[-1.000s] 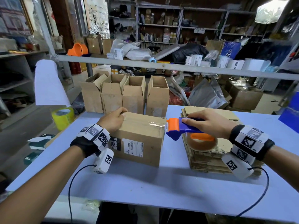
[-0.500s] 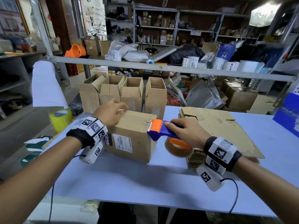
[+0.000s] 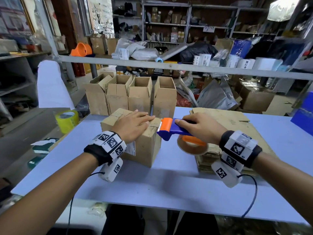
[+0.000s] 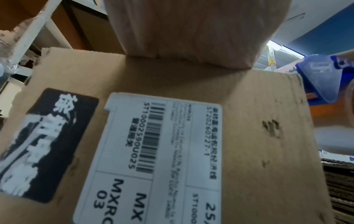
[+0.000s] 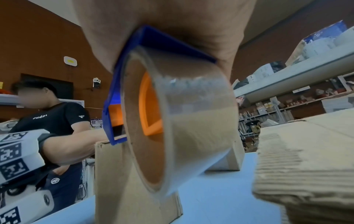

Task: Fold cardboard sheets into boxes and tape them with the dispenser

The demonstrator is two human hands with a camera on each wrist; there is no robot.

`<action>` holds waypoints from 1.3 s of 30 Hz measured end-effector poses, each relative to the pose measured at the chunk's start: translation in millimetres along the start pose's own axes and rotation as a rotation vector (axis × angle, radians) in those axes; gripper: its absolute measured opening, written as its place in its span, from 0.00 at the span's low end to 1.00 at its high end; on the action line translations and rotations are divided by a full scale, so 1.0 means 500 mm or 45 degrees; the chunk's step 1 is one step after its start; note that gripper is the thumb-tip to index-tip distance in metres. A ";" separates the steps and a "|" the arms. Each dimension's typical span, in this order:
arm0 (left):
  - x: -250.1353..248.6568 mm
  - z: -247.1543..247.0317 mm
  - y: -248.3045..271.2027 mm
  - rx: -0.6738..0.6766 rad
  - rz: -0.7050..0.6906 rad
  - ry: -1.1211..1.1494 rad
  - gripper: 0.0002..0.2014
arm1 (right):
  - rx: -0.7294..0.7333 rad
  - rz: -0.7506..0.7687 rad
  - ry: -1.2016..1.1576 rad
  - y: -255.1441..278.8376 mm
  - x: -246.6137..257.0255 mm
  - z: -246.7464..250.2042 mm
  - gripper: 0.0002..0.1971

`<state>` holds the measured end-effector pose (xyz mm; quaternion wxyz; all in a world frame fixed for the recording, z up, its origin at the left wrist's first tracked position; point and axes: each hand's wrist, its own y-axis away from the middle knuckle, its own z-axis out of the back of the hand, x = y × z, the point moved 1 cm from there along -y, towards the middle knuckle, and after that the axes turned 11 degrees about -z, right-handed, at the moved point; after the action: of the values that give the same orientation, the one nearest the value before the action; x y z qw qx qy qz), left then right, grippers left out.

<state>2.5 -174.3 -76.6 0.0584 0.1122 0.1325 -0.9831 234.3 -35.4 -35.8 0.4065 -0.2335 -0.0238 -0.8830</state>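
cardboard box (image 3: 135, 141) sits mid desk (image 3: 169, 187), l hand (image 3: 133, 126) flat & open on its top flaps. r hand (image 3: 201, 128) grips tape dispenser (image 3: 171, 131), blade at box's top r edge. risk: if l hand eases off, flaps could spring & tape wrinkle or miss the seam.

**Both hands forward, left flat, right gripping**

The left hand (image 3: 133, 125) lies palm down with fingers straight, pointing toward two o'clock. The right hand (image 3: 201, 127) reaches toward ten o'clock, fingers curled in a grip. Both forearms are bare, both wrists banded.
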 end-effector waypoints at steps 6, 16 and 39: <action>-0.002 0.001 0.003 -0.021 0.002 0.015 0.20 | 0.029 -0.044 -0.039 0.026 -0.045 0.022 0.27; -0.018 0.003 0.011 -0.085 0.044 -0.008 0.20 | 0.141 -0.112 0.341 0.036 -0.064 -0.001 0.27; -0.021 0.009 0.020 -0.084 0.003 -0.019 0.20 | 0.541 -0.422 0.451 -0.088 0.059 -0.080 0.22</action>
<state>13.3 -184.0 -72.3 0.0641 0.1029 0.1644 -0.9789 169.9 -36.3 -52.2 0.2947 0.0207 -0.1741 -0.9394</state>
